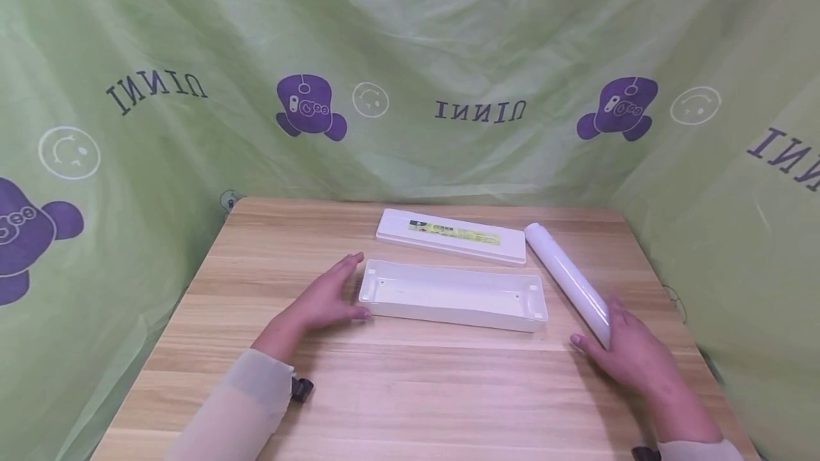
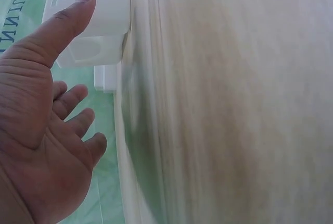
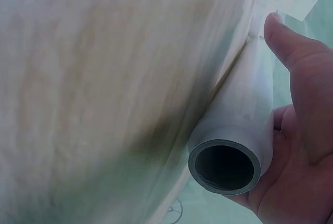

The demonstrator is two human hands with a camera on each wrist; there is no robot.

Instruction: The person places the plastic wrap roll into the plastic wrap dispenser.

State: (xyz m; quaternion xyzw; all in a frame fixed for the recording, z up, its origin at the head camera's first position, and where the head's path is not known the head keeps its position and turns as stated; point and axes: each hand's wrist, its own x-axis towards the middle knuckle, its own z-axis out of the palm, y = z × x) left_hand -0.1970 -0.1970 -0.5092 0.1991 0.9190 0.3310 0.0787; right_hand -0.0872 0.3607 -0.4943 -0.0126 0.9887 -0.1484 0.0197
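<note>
A long white plastic box (image 1: 448, 294) lies without its lid in the middle of the table, its open side up. At its left end is my left hand (image 1: 327, 297), thumb and fingers spread around the corners with nothing held. In the left wrist view that hand (image 2: 47, 125) has its thumb over the box end (image 2: 99, 13). A glossy white roll of plastic film (image 1: 570, 276) slants on the table to the right of the box. My right hand (image 1: 631, 351) straddles its near end, thumb apart from it. In the right wrist view, the roll's hollow core (image 3: 225, 168) faces the camera.
Behind the box lies a flat white lid (image 1: 451, 235) with a yellow-green label. The wooden table (image 1: 410, 397) ends at a green printed curtain (image 1: 410, 34) at the back and along both sides.
</note>
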